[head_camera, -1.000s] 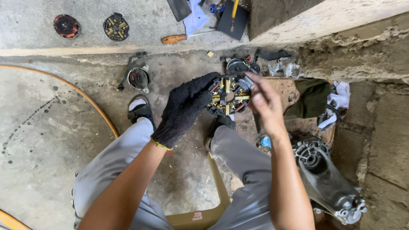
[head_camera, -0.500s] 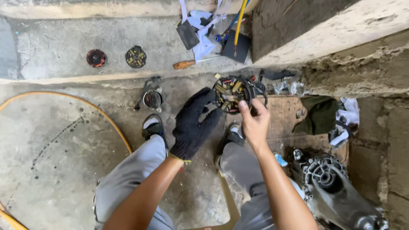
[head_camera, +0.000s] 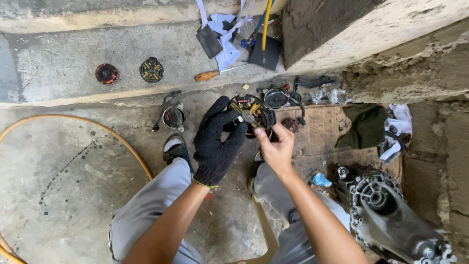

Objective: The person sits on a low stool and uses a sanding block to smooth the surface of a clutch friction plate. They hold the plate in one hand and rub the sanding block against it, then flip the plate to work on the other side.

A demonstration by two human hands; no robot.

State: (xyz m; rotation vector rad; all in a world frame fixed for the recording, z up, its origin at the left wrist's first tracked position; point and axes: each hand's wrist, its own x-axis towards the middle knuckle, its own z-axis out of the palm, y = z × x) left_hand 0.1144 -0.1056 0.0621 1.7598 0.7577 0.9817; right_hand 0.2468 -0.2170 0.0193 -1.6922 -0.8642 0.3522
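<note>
Head view, looking down past my knees to a concrete floor.

My left hand (head_camera: 215, 142), in a black knit glove, is curled around the left side of a round black brush-holder assembly (head_camera: 251, 115) with brass-coloured parts on its face. The gloved fingers close on its rim and carry it above the floor, in front of my knees. My right hand (head_camera: 276, 149) is bare. Its thumb and forefinger pinch together at the lower right edge of the same assembly; the other fingers are folded in. Whether the pinch has hold of a small part or only the rim cannot be told from here.

Just beyond the assembly, on a wooden board (head_camera: 322, 129), lie several small black round parts (head_camera: 276, 98). A dark green cloth (head_camera: 364, 124) rests on the right end of the board, with a white rag (head_camera: 398, 127) beside it. At lower right stands a large grey cast-metal housing (head_camera: 391, 220), close to my right leg.

Left of my hands, a small round metal part with a lever (head_camera: 172, 116) lies on the floor by my sandalled foot (head_camera: 176, 149). An orange hose (head_camera: 97, 127) curves across the floor at left.

On the raised concrete step behind lie a red-black disc (head_camera: 106, 73), a dark disc with brass pieces (head_camera: 151, 70), a screwdriver with an orange handle (head_camera: 215, 74), and a heap of white strips and dark flat pieces (head_camera: 229, 39).
</note>
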